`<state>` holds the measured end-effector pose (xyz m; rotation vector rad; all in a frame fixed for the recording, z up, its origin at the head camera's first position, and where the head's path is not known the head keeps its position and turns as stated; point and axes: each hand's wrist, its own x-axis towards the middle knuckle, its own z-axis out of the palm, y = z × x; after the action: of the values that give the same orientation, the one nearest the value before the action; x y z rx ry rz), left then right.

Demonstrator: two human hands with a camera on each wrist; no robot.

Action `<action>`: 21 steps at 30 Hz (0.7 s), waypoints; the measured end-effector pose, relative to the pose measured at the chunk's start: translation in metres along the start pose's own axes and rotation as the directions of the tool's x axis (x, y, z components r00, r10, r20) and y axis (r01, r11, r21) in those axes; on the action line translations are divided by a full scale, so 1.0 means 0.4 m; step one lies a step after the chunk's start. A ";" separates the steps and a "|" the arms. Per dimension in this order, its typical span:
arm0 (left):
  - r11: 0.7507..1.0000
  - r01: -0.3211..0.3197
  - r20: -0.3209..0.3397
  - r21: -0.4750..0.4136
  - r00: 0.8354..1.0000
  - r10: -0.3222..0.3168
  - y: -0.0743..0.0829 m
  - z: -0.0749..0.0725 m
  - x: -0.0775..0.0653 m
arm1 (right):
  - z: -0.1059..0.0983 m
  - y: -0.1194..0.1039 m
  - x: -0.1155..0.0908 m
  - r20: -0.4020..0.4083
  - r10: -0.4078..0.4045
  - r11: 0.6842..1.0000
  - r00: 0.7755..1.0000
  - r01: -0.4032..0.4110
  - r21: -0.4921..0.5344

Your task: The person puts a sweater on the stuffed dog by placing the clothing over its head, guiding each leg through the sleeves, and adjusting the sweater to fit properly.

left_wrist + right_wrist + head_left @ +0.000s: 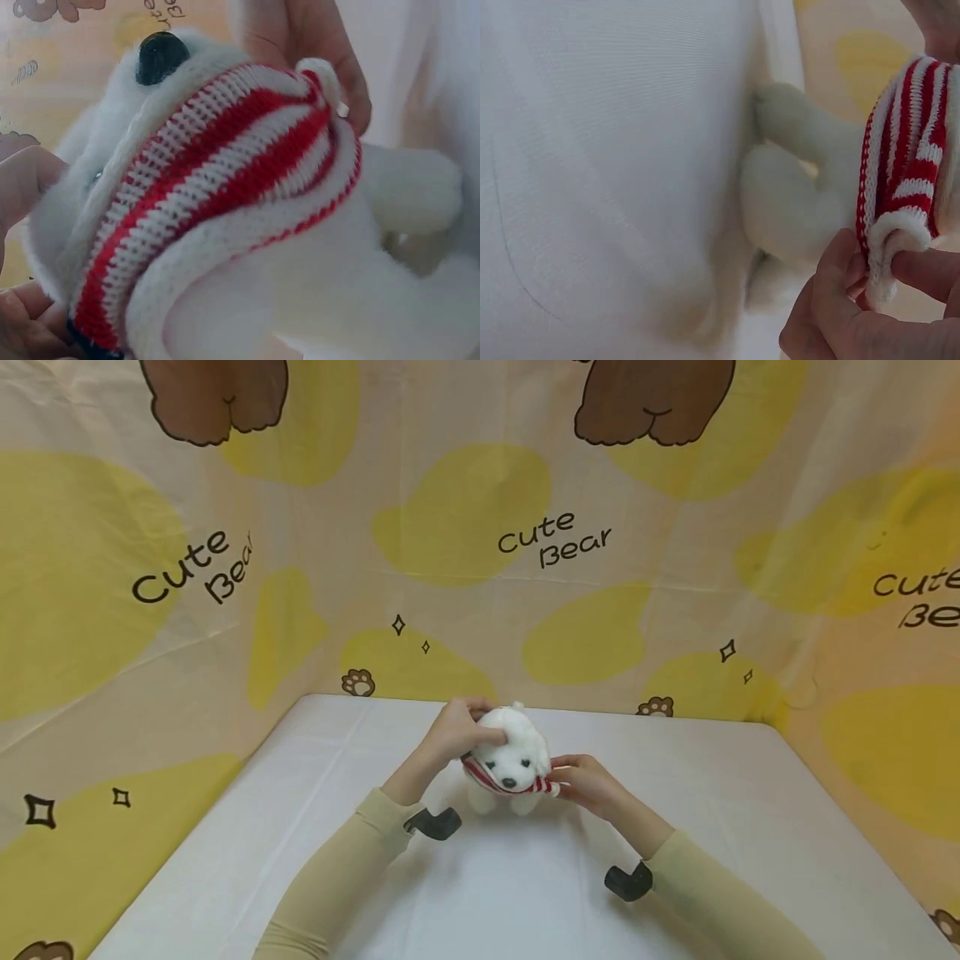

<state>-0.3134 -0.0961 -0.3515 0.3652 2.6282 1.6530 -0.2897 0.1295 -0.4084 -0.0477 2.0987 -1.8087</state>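
Note:
A white plush dog (519, 739) stands on the white table, its dark nose facing me. Around its neck and up against its muzzle sits a red-and-white striped knit garment (217, 165), with thick white edging. My left hand (452, 731) grips the side of the dog's head, thumb on the fur above one eye and fingers behind. On the other side, my right hand (596, 787) pinches a small white-edged end of the garment between thumb and fingers, plainly seen in the right wrist view. The dog's back is hidden in the head view.
The white table (480, 893) ends at a fabric backdrop (465, 552) printed with "Cute Bear", yellow patches and brown bears. A black curved piece (437, 823) sits at the left wrist, and another black piece (628, 882) at the right wrist.

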 end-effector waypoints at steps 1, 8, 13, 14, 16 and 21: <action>1.000 -0.003 0.001 -0.003 1.000 0.003 0.001 0.001 0.000 | 0.001 0.000 -0.001 -0.007 -0.002 1.000 1.000 0.002 -0.008; 0.999 -0.033 0.021 0.002 0.999 0.033 0.007 -0.001 -0.005 | -0.009 -0.030 -0.016 -0.106 -0.115 0.991 0.988 0.107 -0.075; 0.998 -0.056 0.073 -0.026 0.996 0.058 0.010 -0.007 -0.004 | -0.001 -0.068 -0.024 -0.219 -0.366 0.925 0.904 0.327 -0.195; 0.997 -0.065 0.082 -0.032 0.994 0.067 0.012 -0.008 -0.003 | 0.003 -0.077 -0.025 -0.215 -0.420 0.900 0.882 0.373 -0.225; 0.996 -0.077 0.094 -0.046 0.992 0.081 0.012 -0.007 -0.001 | 0.014 -0.095 -0.029 -0.174 -0.502 0.851 0.847 0.448 -0.275; 0.992 -0.081 0.108 -0.100 0.990 0.092 0.006 -0.007 -0.002 | 0.055 -0.136 -0.060 -0.048 -0.561 0.800 0.826 0.527 -0.286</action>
<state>-0.3124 -0.0978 -0.3481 0.5592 2.4754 1.7207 -0.2724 0.1054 -0.3523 -0.6943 2.6020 -1.8428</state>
